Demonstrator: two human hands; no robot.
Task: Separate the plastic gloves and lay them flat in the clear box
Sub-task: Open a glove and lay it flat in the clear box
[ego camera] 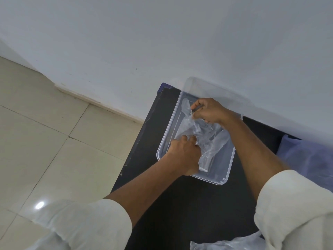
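Lying inside the clear box point(223, 177), the plastic gloves point(212, 141) form a crumpled, see-through layer on its bottom; one glove finger points up toward the far corner, and others spread toward the right wall. The left hand point(185, 156) reaches over the near left rim of the box and presses on the plastic, its fingers point(191, 138) curled together and pinching the film at the near side. The right hand point(210, 110) is at the far side of the box, its fingers closed on the upper part of the same plastic, just beside the upright glove finger. Both hands touch the gloves, and the film is stretched a little between them.

The box stands on a black table point(189, 204), close to its left edge and against a pale wall point(162, 42). White sleeves point(288, 213) cover both forearms up to the elbows. More clear plastic point(225, 244) lies at the near edge of the table, well apart from the box. A blue cloth point(306, 154) lies on the right. Beige floor tiles point(45, 141) are visible on the left.
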